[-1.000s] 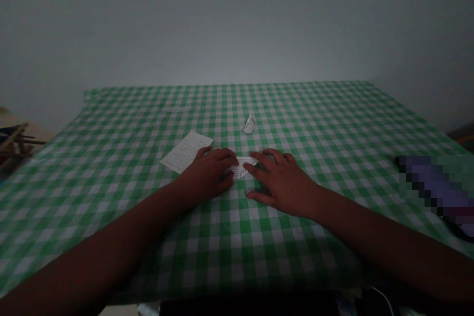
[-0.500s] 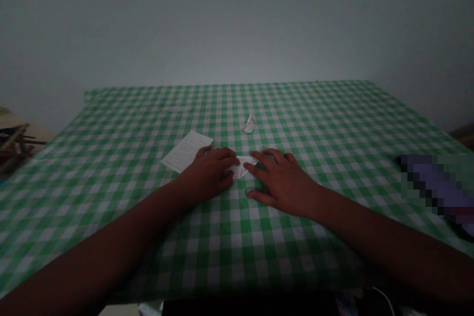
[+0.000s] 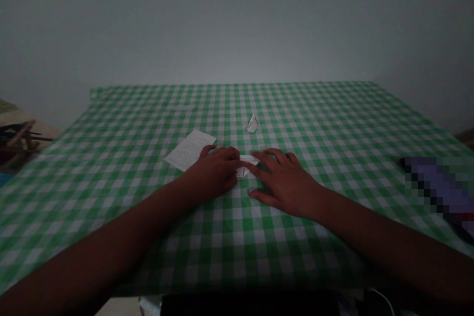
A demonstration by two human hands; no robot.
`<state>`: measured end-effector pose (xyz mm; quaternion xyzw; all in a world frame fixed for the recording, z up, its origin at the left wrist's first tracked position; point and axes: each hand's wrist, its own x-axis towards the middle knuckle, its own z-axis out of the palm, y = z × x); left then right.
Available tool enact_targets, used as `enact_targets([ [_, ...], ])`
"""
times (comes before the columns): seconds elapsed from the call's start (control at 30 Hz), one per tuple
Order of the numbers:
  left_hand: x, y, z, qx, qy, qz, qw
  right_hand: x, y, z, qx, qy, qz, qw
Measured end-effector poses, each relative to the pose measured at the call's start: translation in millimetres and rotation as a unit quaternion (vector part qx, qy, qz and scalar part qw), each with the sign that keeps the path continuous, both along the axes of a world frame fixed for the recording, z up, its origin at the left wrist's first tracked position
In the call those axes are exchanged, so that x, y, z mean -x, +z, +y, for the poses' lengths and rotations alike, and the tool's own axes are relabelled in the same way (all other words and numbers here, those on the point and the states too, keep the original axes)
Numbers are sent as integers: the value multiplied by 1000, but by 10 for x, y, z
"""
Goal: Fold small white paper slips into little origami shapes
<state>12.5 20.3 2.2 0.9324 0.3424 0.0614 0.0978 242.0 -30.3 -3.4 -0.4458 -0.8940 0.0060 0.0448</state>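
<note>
A small folded piece of printed paper (image 3: 243, 172) lies on the table between my hands, its left part hidden. My left hand (image 3: 215, 172) is closed over that left part, fingers bent and pressed together, thumb on the near side. From the other side, my right hand (image 3: 282, 178) rests with its fingers spread. Its index fingertip touches the folded paper, and the thumb stands apart over the cloth. A flat printed sheet (image 3: 188, 150) lies just beyond my left hand, partly covered by it.
A green and white checked cloth (image 3: 237, 237) covers the table. Beyond my hands sits a small crumpled paper scrap (image 3: 252, 124), and a pale strip (image 3: 182, 107) lies farther left. At the right edge is a dark, pixelated object (image 3: 431, 177). A wall (image 3: 237, 24) stands behind the table.
My left index finger has stretched toward the right index fingertip over the folded paper. The right hand keeps nearly the same pose. The whole view has shifted slightly.
</note>
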Motion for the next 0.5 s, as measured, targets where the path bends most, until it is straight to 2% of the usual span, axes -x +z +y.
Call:
enact_targets([
  [0.23,-19,-3,-9,-2,10,8,1000,30,39,-120,0,49,3,999],
  [0.5,-11,-21,-4,5,10,-9,1000,-14,11,-61,11,66,34,997],
])
